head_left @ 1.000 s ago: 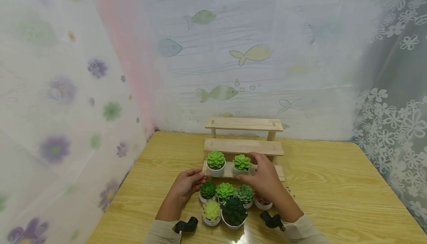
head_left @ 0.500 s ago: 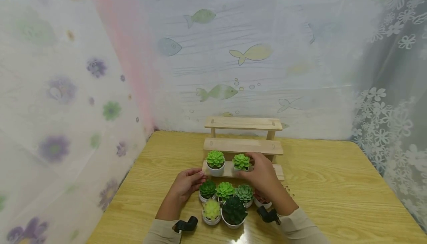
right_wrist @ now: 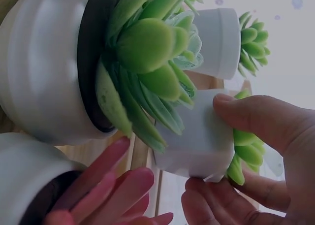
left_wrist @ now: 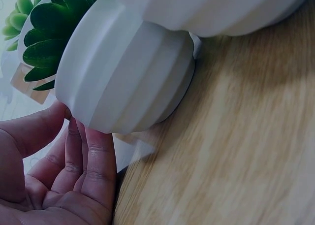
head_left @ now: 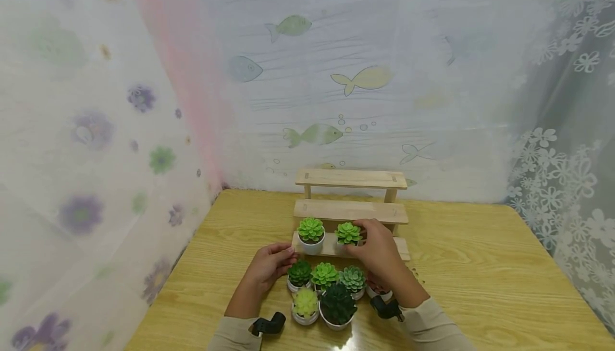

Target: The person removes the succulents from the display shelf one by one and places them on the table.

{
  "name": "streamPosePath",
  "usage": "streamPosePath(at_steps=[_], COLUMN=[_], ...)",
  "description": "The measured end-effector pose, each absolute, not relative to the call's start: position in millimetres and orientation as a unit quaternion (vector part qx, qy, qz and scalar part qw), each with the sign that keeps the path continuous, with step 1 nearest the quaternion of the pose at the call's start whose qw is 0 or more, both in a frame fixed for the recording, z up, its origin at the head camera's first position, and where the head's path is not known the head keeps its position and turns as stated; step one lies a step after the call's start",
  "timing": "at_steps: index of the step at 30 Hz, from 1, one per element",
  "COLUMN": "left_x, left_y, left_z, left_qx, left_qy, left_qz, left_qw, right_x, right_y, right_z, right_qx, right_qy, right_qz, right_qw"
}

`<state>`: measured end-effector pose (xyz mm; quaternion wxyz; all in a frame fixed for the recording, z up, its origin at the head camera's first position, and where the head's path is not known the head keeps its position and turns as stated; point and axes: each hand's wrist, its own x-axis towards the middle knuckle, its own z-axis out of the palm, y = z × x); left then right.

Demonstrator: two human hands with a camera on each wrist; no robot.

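My right hand (head_left: 379, 247) grips a small white potted succulent (head_left: 348, 233) with bright green leaves on the lowest step of a three-tier wooden plant stand (head_left: 351, 210). In the right wrist view, the thumb presses one side of its white pot (right_wrist: 197, 136) and the fingers lie on the other side. Another green potted succulent (head_left: 311, 233) stands to its left on that step. My left hand (head_left: 269, 265) pinches the step's left end between thumb and fingers; a white pot (left_wrist: 128, 67) partly hides those fingertips in the left wrist view.
Several potted succulents cluster before the stand: a large dark green one (head_left: 338, 304), a yellow-green one (head_left: 305, 304), a grey-green one (head_left: 353, 279) and a reddish one (head_left: 378, 288) under the right forearm. A printed curtain (head_left: 307, 84) hangs behind the wooden table (head_left: 480, 265).
The right hand has shifted slightly left and its thumb has closed in on the pot. The left hand and the other plants have stayed in place.
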<state>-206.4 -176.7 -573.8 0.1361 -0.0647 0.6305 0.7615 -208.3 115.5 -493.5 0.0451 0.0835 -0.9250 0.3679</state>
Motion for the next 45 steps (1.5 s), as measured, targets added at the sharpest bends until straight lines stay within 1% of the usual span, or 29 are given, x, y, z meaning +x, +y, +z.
streamPosePath(at_steps=[13, 24, 35, 45], left_x=[-204.5, -206.8, -206.7, -207.1], left_y=[-174.6, -176.6, -174.5, -177.2], left_z=[-571.3, -573.5, -571.0, -572.9], left_qx=[-0.066, -0.066, -0.071, -0.072], left_qy=[0.634, 0.635, 0.628, 0.633], left_qz=[0.758, 0.757, 0.763, 0.758], left_qw=[0.138, 0.137, 0.136, 0.136], right_x=[-201.9, -190.3, -172.5, -151.7], right_y=[121.9, 133.5, 149.6, 162.6], right_z=[-487.0, -480.4, -469.9, -464.6], right_qx=[0.085, 0.105, 0.136, 0.174], right_qy=[-0.923, -0.917, -0.899, -0.895], right_qz=[0.373, 0.379, 0.409, 0.399], right_qw=[0.046, 0.063, 0.076, 0.097])
